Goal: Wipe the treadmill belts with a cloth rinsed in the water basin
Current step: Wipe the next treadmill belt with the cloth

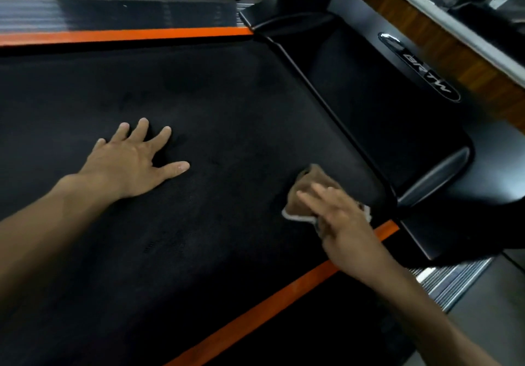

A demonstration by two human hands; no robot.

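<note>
— Where is the cloth (309, 192)?

— It lies on the belt (199, 110), at the end near the black cover (377, 104). It is brown with a pale edge, and it is all bunched up. My right hand (341, 218) is on top of it. My fingers (315, 195) lie long over it and push it down flat on the belt. This hand looks blurry, so I cannot tell if my thumb hooks under the cloth.

— And your other hand?

— My left hand (133, 161) is flat on the belt too, well apart from the cloth, more to the middle. The fingers are spread wide and it holds nothing.

— What is by the belt?

— An orange stripe (125, 35) runs along its far side, and one more (284, 289) runs along the near side, right by my right wrist. The cover has a shiny badge (420, 67) with letters on it.
</note>
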